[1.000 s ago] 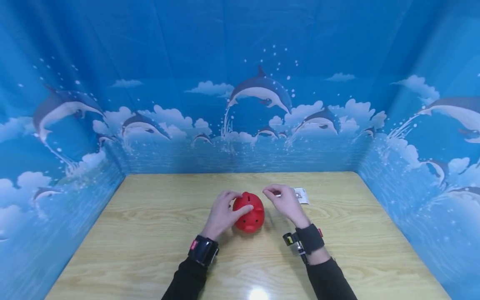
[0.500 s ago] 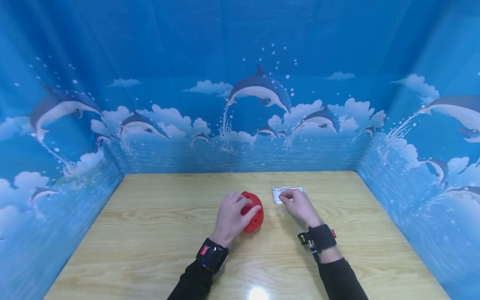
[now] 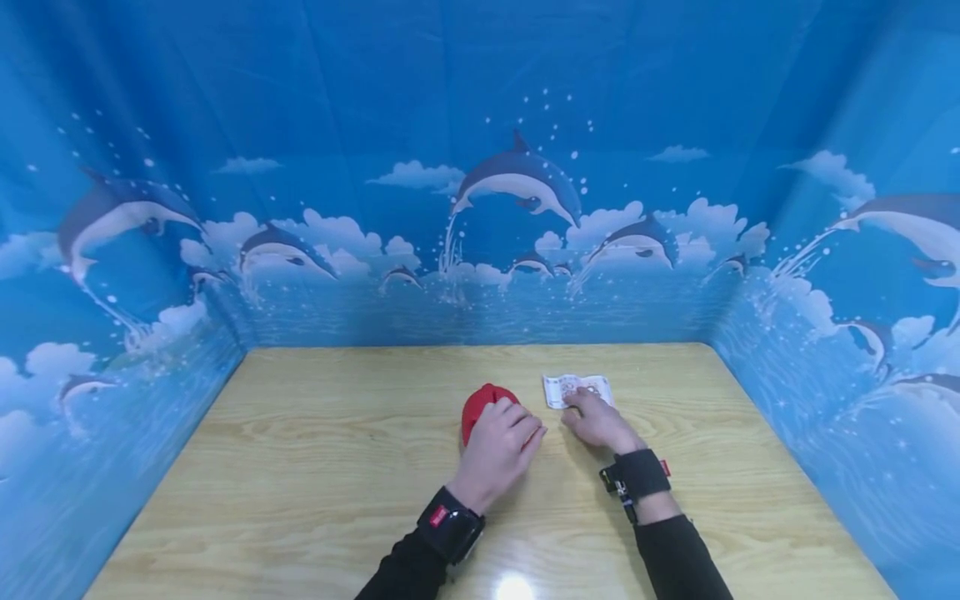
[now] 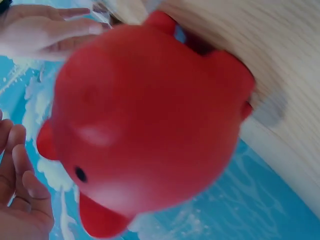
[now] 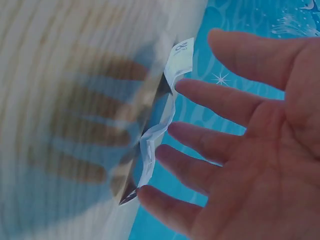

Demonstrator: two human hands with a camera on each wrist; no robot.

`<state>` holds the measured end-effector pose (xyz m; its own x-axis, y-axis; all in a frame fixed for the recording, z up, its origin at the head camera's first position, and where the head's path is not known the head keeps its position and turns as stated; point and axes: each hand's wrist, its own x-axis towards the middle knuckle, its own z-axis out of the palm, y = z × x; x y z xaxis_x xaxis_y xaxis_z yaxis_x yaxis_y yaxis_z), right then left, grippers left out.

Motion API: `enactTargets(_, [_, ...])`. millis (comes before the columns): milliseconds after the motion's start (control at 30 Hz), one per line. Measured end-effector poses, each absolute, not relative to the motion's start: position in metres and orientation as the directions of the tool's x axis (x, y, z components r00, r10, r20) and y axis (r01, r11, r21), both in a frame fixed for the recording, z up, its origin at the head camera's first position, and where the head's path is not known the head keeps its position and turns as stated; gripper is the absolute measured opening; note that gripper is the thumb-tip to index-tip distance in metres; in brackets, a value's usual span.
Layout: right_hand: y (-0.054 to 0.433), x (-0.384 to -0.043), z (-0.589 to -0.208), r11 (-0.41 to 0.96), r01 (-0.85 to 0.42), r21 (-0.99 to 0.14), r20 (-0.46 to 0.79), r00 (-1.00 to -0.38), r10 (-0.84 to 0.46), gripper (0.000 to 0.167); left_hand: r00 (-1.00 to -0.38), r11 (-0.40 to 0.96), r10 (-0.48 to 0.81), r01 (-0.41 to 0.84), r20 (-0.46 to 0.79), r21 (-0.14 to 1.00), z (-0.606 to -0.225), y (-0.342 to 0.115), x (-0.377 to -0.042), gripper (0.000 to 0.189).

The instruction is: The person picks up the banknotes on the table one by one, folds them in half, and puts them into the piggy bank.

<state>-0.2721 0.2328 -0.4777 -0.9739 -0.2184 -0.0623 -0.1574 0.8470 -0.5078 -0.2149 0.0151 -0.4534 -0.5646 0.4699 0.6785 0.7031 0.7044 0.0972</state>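
Note:
A red piggy bank (image 3: 480, 408) with a slot on top stands on the table, its front mostly hidden by my left hand (image 3: 498, 450) in the head view. In the left wrist view, a gap shows between the loosely bent fingers of that hand (image 4: 25, 185) and the piggy bank (image 4: 155, 115). Right of it lies a creased banknote (image 3: 557, 392). My right hand (image 3: 597, 422) is over the note's near edge. Seen from the right wrist, the hand (image 5: 255, 135) has its fingers spread, with tips at the wavy banknote (image 5: 182, 57); firm contact is unclear.
The wooden table (image 3: 337, 467) reflects a bright light near its front. A blue curtain (image 3: 480, 308) printed with dolphins and clouds encloses the back and both sides. Each wrist wears a black strap with a camera.
My left hand has shifted right across the front of the piggy bank, its fingers coming off the top. My right hand has moved right to the banknote, and its fingers have spread from a pinched pose.

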Motion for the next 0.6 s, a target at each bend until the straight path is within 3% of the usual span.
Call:
enactTargets(300, [0.233, -0.272, -0.478, 0.874, -0.095, -0.477, -0.133, -0.975, -0.178, 0.043, -0.490, 0.670, 0.555, 0.743, 0.672, -0.011, -0.467, 0.039, -0.204, 0.011])
enactTargets(433, [0.235, -0.270, -0.474, 0.859, -0.047, -0.511, -0.164, -0.975, -0.151, 0.037, -0.508, 0.653, 0.578, 0.757, 0.638, 0.011, -0.472, 0.047, -0.200, 0.011])
enactTargets(600, [0.239, -0.270, -0.468, 0.830, -0.039, -0.556, -0.167, -0.973, -0.158, 0.029, -0.577, 0.659, 0.591, 0.749, 0.564, 0.075, -0.473, 0.056, -0.198, 0.016])
